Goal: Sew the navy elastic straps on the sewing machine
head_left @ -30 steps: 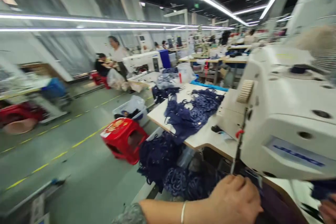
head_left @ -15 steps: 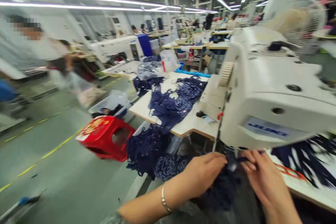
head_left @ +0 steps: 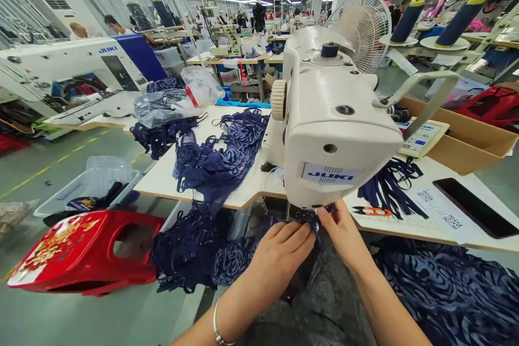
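Note:
A white JUKI sewing machine (head_left: 336, 140) stands in front of me, its needle area low and partly hidden behind my fingers. My left hand (head_left: 279, 254), with a bangle at the wrist, has its fingers pressed together on a navy garment (head_left: 312, 220) just left of the needle area. Close under the machine head, my right hand (head_left: 344, 232) pinches the edge of the same garment between thumb and fingers. Dark grey cloth (head_left: 324, 297) lies below both hands. Where exactly the garment meets the needle is hidden.
Navy garments (head_left: 227, 151) are piled on the white table (head_left: 162, 186), and more hang (head_left: 190, 248) off its left side. Navy straps (head_left: 391, 186), orange-handled thread snips (head_left: 373, 211) and a phone (head_left: 474, 206) lie right. A red stool (head_left: 93, 248) stands on the floor left.
My view has swung right and become sharper, bringing the phone and cardboard box into sight. My right hand has come in closer to my left under the machine head.

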Available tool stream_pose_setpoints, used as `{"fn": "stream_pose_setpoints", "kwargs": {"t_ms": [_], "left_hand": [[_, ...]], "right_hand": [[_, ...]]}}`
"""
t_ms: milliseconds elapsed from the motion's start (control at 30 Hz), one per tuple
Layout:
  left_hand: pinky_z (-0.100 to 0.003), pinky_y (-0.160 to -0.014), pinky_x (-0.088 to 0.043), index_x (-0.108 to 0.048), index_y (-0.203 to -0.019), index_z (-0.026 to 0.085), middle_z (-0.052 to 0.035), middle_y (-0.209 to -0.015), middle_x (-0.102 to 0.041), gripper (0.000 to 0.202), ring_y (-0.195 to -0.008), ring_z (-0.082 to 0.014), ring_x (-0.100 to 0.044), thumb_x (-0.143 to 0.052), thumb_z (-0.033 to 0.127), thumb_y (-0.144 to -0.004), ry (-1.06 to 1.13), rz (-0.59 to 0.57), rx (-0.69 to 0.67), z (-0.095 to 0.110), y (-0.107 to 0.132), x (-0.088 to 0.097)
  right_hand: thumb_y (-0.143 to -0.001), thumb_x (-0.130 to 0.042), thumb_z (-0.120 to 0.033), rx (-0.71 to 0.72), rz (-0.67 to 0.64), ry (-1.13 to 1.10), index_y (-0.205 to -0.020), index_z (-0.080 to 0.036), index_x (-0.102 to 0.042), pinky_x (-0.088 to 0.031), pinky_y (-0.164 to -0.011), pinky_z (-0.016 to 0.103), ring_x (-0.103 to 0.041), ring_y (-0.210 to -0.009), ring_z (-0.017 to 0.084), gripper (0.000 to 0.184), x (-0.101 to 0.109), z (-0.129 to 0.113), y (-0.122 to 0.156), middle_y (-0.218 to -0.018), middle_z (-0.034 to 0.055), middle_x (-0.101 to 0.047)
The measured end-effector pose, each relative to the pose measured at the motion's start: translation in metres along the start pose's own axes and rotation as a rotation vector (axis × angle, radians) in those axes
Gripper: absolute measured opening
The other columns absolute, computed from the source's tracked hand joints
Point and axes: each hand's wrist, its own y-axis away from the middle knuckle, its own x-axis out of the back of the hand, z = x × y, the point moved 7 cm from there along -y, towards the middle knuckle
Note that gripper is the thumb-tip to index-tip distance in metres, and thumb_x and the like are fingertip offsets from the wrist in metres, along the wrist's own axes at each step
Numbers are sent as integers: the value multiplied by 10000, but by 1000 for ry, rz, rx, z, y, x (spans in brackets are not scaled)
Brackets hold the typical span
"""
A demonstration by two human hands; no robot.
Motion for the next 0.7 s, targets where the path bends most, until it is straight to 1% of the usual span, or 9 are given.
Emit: {"fn": "stream_pose_setpoints", "kwargs": {"t_ms": [67,100,167,233,333,400,567,633,700], "left_hand": [[-400,-1002,-482,-591,-1230,192,-41,-1202,-663,277,-1158,-210,-561,-498,205,-969,-16,1,24,-2,0,0],[-394,-1021,-469,-591,-1233,188,-42,-1203,-661,280,-1171,-207,-552,-499,203,-969,-9,8,19,-2,0,1],[-369,-1046,-454,-589,-1238,146,-62,-1203,-655,291,-1176,-197,-551,-453,174,-982,4,20,-31,-1,1,2],[-355,-1053,-454,-582,-1242,100,-84,-1194,-654,315,-1168,-194,-561,-395,134,-991,-11,26,-107,3,2,4],[-355,-1055,-462,-575,-1248,79,-92,-1169,-664,325,-1180,-194,-566,-378,115,-991,-49,12,-207,8,3,7],[-350,-1053,-469,-570,-1255,81,-95,-1178,-662,323,-1189,-189,-565,-387,117,-991,-68,3,-236,8,4,8],[-368,-1075,-456,-551,-1276,55,-117,-1237,-638,342,-1222,-213,-550,-376,100,-986,-95,32,-223,6,10,1],[-378,-1082,-452,-537,-1292,54,-118,-1247,-635,351,-1233,-217,-543,-378,90,-981,-71,56,-195,5,15,-5],[-383,-1077,-461,-522,-1308,64,-113,-1246,-637,361,-1247,-217,-534,-387,75,-974,-2,107,-148,3,19,-9]], "right_hand": [[-835,-662,-487,-58,14,-2,-1086,-259,-486,-427,-775,302,-519,-842,180,382,-1,4,2,-969,17,-561],[-812,-679,-498,-90,15,-25,-1067,-256,-480,-431,-790,311,-530,-862,190,404,-2,6,3,-965,21,-572],[-789,-687,-521,-134,28,-84,-1018,-254,-470,-434,-794,321,-541,-852,195,414,-5,10,4,-923,17,-582],[-777,-693,-527,-134,58,-122,-990,-256,-464,-430,-797,322,-543,-846,194,415,-7,12,3,-885,6,-577],[-786,-691,-509,-126,98,-95,-994,-257,-471,-422,-742,303,-526,-791,183,394,-5,13,2,-796,-21,-538],[-802,-684,-490,-134,88,-51,-1015,-251,-494,-409,-690,285,-490,-722,164,372,-3,12,2,-758,-35,-508],[-790,-697,-483,-171,23,-32,-1015,-229,-530,-376,-614,263,-427,-645,140,378,-2,8,0,-767,-34,-501],[-780,-702,-486,-178,22,-40,-1006,-223,-528,-360,-589,255,-418,-638,135,387,-2,8,-1,-769,-32,-494],[-784,-697,-479,-174,28,-39,-1004,-221,-524,-350,-578,251,-408,-635,131,381,-1,8,-1,-767,-34,-485]]}}
